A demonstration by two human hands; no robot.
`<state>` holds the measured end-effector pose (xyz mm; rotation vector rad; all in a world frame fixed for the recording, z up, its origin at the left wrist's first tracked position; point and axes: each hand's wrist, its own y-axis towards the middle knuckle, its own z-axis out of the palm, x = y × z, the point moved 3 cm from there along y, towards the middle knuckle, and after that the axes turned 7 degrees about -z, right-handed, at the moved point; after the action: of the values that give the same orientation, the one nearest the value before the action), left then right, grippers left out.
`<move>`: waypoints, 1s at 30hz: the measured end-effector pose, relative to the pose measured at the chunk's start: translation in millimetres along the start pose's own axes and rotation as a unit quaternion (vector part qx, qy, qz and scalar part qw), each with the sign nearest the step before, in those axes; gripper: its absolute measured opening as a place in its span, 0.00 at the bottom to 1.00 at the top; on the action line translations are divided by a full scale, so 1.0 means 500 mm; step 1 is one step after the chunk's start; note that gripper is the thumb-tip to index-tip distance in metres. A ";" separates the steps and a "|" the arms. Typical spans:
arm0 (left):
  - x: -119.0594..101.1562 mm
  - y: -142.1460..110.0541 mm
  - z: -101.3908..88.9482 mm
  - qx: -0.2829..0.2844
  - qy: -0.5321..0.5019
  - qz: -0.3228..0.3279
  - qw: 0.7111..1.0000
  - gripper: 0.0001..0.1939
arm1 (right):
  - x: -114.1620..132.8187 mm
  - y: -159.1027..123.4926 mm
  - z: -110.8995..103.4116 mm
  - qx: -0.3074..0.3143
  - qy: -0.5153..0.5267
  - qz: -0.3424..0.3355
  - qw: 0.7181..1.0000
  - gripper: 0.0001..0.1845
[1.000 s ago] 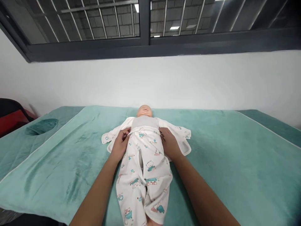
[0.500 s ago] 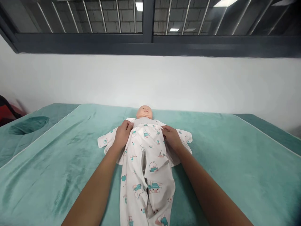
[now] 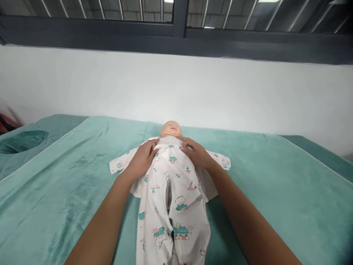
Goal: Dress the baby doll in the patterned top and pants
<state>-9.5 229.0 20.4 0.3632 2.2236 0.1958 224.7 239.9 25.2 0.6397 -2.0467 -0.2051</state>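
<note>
A baby doll [image 3: 171, 129] lies on its back, head toward the wall. It wears white trousers [image 3: 176, 176] with a teal and pink print, pulled high on the chest, with an open slit at the crotch. A matching white jacket [image 3: 122, 161] lies spread open beneath, sleeves out to both sides. My left hand [image 3: 143, 156] rests at the waistband's left end, thumb and fingers apart, touching the jacket edge near the doll's chest. At the opposite side my right hand [image 3: 197, 152] has its fingers stretched toward the doll's neck, thumb by the waistband. Neither hand visibly grips cloth.
The doll lies on a padded bed with a teal cover [image 3: 261, 191]. A round hole [image 3: 24, 141] is in the bed at the left. Behind stands a white wall [image 3: 176, 88] below a dark window frame [image 3: 110, 35]. Something red and black [image 3: 7, 124] shows at the far left.
Both hands have loosened from the trousers' waistband, and their fingers have moved up toward the doll's neck and jacket edges. The jacket's sides have shifted slightly. The view has tilted down.
</note>
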 end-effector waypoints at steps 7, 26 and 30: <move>0.006 0.066 0.006 -0.090 0.102 -0.104 0.985 0.06 | -0.037 0.012 0.012 -0.151 -0.102 0.087 0.979 0.11; 0.022 -0.003 0.014 -0.169 0.119 0.031 0.978 0.12 | -0.025 -0.048 0.011 -0.207 -0.166 0.010 0.964 0.05; 0.025 -0.041 0.009 -0.137 0.069 -0.036 0.988 0.11 | -0.029 -0.076 0.004 -0.178 -0.120 0.136 0.967 0.07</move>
<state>-17.6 214.0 3.1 0.1226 2.3029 0.4943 242.8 215.0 -1.2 0.1124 -2.2280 -0.4940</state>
